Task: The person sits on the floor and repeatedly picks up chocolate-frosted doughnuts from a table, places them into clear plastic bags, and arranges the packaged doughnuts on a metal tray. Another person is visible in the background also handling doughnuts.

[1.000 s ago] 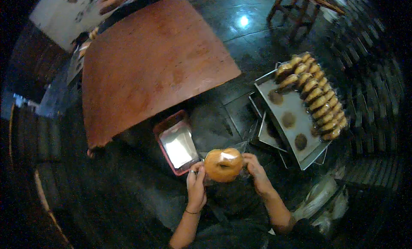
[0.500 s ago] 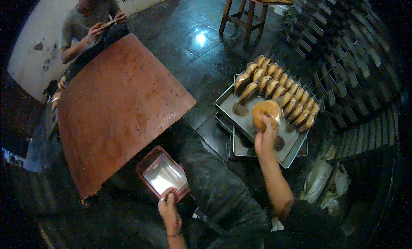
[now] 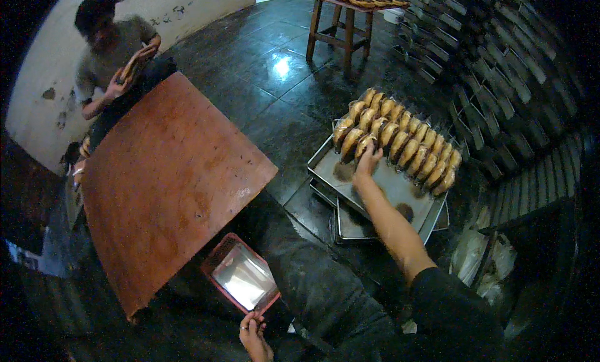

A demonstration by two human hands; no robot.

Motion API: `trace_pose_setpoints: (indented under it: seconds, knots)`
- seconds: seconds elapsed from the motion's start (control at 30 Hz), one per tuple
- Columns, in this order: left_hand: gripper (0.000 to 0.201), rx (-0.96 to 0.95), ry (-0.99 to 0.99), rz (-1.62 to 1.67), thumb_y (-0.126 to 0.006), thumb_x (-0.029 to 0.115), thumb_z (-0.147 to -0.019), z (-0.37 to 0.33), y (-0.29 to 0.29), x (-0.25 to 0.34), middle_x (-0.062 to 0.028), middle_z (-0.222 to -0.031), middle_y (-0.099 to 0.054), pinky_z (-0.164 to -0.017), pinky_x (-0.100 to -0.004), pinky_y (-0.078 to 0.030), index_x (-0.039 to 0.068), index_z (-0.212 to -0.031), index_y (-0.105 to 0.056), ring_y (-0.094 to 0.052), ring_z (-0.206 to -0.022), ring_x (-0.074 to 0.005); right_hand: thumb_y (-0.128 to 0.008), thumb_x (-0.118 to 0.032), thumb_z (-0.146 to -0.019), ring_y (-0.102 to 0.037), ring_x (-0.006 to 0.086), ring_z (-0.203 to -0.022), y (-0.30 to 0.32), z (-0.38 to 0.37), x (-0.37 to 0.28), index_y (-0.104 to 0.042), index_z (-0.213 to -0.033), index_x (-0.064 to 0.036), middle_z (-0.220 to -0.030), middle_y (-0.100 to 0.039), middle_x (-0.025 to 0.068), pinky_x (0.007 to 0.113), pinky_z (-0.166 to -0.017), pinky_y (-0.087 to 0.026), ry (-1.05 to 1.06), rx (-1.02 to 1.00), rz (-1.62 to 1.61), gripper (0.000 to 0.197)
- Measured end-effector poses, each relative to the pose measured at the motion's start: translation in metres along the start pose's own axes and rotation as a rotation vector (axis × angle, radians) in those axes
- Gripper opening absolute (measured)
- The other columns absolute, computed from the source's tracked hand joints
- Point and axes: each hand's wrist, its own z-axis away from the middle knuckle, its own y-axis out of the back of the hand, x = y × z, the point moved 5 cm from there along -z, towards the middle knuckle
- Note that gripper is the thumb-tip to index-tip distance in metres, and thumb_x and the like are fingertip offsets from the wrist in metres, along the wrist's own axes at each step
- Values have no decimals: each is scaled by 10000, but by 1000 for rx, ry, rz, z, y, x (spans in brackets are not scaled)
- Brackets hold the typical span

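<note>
At two o'clock my right hand (image 3: 367, 163) presses a bun (image 3: 364, 144) upright into the tray (image 3: 400, 188), while my left hand (image 3: 255, 334) grips the red-rimmed tray (image 3: 240, 281).

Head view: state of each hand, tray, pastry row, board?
Right hand: on a folded pastry, grip unclear.
Left hand: at the red tray's near edge.
Pastry rows: standing on edge.
Metal tray: partly filled.
Wooden board: bare.

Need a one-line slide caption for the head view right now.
Right hand sets a folded bun among rows on a metal tray; left hand touches a red-rimmed tray beside a wooden board.
</note>
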Motion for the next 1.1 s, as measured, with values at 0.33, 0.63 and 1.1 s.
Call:
trace_pose_setpoints:
  seconds: [0.33, 0.63, 1.1]
  knots:
    - [189, -21, -32, -22, -480, 128, -892, -27, 5, 1, -71, -941, -575, -717, -262, -477, 20, -1040, -531, -565, -799, -140, -510, -395, -854, -259, 287, -1266, -27, 45, -33, -159, -1377, -31, -1406, -194, 157, 346, -1043, -206, 69, -158, -378, 728]
    - [249, -91, 30, -70, -524, 150, -891, -9, -9, 9, -44, -1011, -584, -786, -258, -461, 14, -1098, -549, -561, -913, -143, -483, -450, -861, -160, 335, -1317, -12, 9, -19, -177, -1374, 18, -1420, -148, 236, 404, -1073, -130, 151, -51, -13, 759]
    - [167, -45, -13, -95, -494, 110, -889, -20, -2, -12, -77, -951, -597, -685, -254, -470, 27, -1027, -539, -577, -820, -144, -559, -211, -857, -593, 161, -851, -16, 60, -27, -578, -1062, 1, -912, -643, 81, 301, -816, -448, 596, -1174, 514, 296]
